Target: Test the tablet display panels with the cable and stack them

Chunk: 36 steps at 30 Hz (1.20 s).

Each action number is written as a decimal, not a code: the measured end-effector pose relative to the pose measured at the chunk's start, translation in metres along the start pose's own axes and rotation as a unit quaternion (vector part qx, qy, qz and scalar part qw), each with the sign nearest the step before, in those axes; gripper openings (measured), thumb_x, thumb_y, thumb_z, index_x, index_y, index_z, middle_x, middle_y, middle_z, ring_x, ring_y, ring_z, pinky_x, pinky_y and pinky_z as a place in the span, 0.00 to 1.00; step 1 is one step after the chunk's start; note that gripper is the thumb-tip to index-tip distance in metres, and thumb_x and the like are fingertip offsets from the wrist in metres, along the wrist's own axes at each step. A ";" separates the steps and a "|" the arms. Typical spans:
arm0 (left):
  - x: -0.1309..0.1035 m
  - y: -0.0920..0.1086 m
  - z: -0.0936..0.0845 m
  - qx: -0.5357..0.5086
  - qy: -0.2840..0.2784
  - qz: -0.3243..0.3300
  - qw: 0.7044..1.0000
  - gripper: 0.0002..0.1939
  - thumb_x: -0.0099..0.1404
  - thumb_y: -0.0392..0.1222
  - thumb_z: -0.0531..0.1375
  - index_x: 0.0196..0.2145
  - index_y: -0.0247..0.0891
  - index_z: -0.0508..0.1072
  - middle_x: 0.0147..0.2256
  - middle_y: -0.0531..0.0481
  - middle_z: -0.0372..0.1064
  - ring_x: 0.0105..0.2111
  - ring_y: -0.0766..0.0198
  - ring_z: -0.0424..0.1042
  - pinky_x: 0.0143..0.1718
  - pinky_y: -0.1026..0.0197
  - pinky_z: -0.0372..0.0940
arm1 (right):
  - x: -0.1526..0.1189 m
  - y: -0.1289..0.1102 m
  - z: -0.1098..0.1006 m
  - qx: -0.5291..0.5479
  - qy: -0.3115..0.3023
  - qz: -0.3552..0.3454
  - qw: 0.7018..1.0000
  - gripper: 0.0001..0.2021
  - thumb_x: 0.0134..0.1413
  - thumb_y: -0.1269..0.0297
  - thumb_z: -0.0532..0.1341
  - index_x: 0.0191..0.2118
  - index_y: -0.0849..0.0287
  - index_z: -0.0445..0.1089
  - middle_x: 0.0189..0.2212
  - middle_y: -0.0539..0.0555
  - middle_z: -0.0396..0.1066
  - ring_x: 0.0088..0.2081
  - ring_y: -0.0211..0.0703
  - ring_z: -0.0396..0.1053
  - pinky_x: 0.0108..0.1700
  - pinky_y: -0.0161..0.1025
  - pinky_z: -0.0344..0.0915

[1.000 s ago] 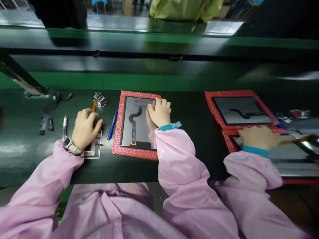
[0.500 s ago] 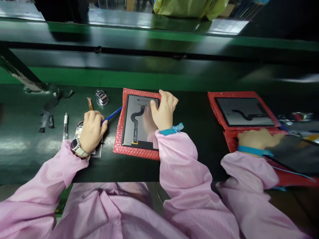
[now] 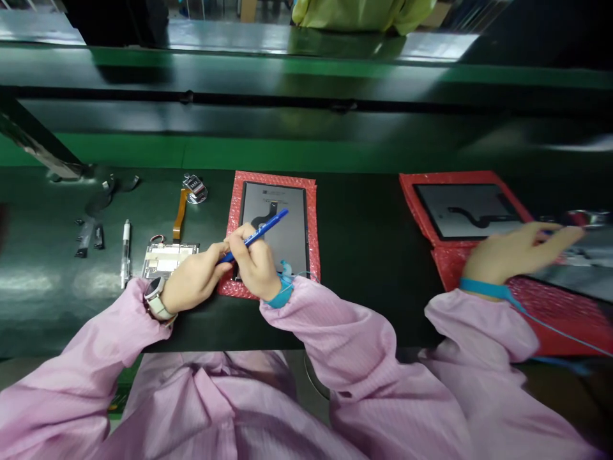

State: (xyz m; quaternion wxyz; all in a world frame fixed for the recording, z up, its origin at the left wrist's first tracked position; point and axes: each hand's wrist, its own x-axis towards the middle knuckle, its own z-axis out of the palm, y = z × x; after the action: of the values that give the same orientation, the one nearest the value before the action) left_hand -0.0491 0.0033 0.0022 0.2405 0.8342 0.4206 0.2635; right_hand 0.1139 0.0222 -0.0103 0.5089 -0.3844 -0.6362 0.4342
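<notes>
Pen (image 3: 267,227) already up, pinched in your right hand (image 3: 256,265) above the unwrapped, waiting screen (image 3: 293,241); your curled left hand (image 3: 194,282) perhaps grips its lower end.

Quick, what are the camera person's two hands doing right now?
Left hand: closed, pinching the near end of the blue pen.
Right hand: closed, holding the same pen around its middle.

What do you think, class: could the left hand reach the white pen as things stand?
Probably yes: nothing seems to cover the white pen close by, though the left hand would likely have to release the blue pen first.
</notes>
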 end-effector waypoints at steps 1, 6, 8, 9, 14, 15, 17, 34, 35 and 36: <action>0.002 0.006 -0.002 -0.041 -0.021 -0.026 0.999 0.16 0.78 0.50 0.46 0.47 0.37 0.66 0.35 0.48 0.72 0.32 0.60 0.73 0.33 0.62 0.64 | 0.001 0.000 0.001 0.006 0.040 0.014 0.999 0.20 0.65 0.43 0.56 0.32 0.55 0.62 0.27 0.49 0.65 0.33 0.40 0.67 0.39 0.39 0.66; 0.004 0.017 -0.017 -0.252 -0.126 -0.090 0.955 0.23 0.77 0.59 0.47 0.33 0.37 0.62 0.24 0.56 0.56 0.23 0.69 0.56 0.27 0.65 0.55 | 0.030 -0.002 -0.040 0.032 0.174 0.053 0.983 0.23 0.61 0.40 0.59 0.28 0.53 0.55 0.19 0.44 0.51 0.22 0.35 0.57 0.24 0.34 0.56; 0.001 0.013 -0.020 -0.303 -0.174 -0.089 0.933 0.26 0.76 0.63 0.46 0.31 0.38 0.61 0.23 0.57 0.54 0.22 0.69 0.54 0.25 0.65 0.54 | 0.043 -0.005 -0.075 0.041 0.259 0.053 0.964 0.25 0.63 0.39 0.55 0.26 0.53 0.50 0.18 0.41 0.42 0.17 0.31 0.45 0.19 0.31 0.45; -0.001 0.011 -0.020 -0.302 -0.183 -0.085 0.932 0.27 0.76 0.63 0.46 0.31 0.38 0.61 0.23 0.57 0.54 0.22 0.69 0.54 0.25 0.65 0.54 | 0.047 -0.006 -0.091 0.045 0.308 0.049 0.949 0.25 0.63 0.40 0.55 0.26 0.54 0.49 0.17 0.40 0.38 0.16 0.30 0.39 0.18 0.30 0.39; -0.004 0.002 -0.008 -0.093 -0.149 0.025 0.984 0.25 0.79 0.58 0.42 0.42 0.36 0.67 0.30 0.50 0.69 0.28 0.66 0.68 0.32 0.64 0.60 | 0.016 -0.006 -0.105 0.136 0.313 0.066 0.938 0.16 0.57 0.47 0.60 0.36 0.57 0.66 0.24 0.47 0.68 0.23 0.34 0.66 0.25 0.32 0.62; -0.005 0.001 -0.004 -0.048 -0.142 0.059 0.987 0.25 0.80 0.56 0.41 0.44 0.36 0.68 0.33 0.48 0.71 0.30 0.64 0.70 0.34 0.63 0.62 | 0.004 -0.004 -0.097 0.112 0.266 0.077 0.954 0.14 0.55 0.51 0.63 0.37 0.57 0.68 0.27 0.49 0.71 0.27 0.35 0.70 0.29 0.33 0.66; -0.008 -0.003 0.005 0.027 -0.126 0.121 0.984 0.25 0.81 0.52 0.39 0.46 0.35 0.69 0.34 0.45 0.74 0.32 0.62 0.73 0.35 0.62 0.63 | -0.018 0.001 -0.080 0.043 0.193 0.094 0.976 0.10 0.51 0.58 0.66 0.35 0.57 0.68 0.28 0.48 0.71 0.28 0.35 0.70 0.31 0.33 0.65; -0.014 -0.007 0.018 0.137 -0.076 0.243 0.957 0.21 0.81 0.44 0.40 0.47 0.34 0.70 0.32 0.45 0.74 0.30 0.61 0.73 0.33 0.60 0.67 | -0.040 0.030 -0.056 -0.139 0.120 0.115 0.976 0.15 0.49 0.64 0.58 0.20 0.54 0.49 0.16 0.43 0.49 0.21 0.34 0.50 0.26 0.36 0.51; -0.015 -0.008 0.019 0.134 -0.079 0.241 0.958 0.21 0.81 0.44 0.40 0.47 0.33 0.70 0.32 0.45 0.74 0.30 0.60 0.73 0.33 0.60 0.67 | -0.041 0.032 -0.056 -0.137 0.121 0.115 0.976 0.16 0.49 0.64 0.59 0.20 0.54 0.49 0.16 0.43 0.49 0.21 0.34 0.50 0.26 0.36 0.51; -0.015 -0.008 0.019 0.131 -0.081 0.241 0.958 0.21 0.81 0.44 0.41 0.47 0.33 0.70 0.32 0.45 0.73 0.30 0.60 0.73 0.33 0.59 0.67 | -0.041 0.032 -0.057 -0.138 0.123 0.114 0.976 0.17 0.49 0.64 0.60 0.19 0.54 0.50 0.16 0.44 0.50 0.21 0.34 0.50 0.25 0.36 0.51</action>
State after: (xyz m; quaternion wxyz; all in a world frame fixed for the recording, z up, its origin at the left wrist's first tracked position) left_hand -0.0491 -0.0079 -0.0207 0.0917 0.9534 0.2174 0.1879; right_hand 0.1791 0.0043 -0.0477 0.4724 -0.5714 -0.5743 0.3471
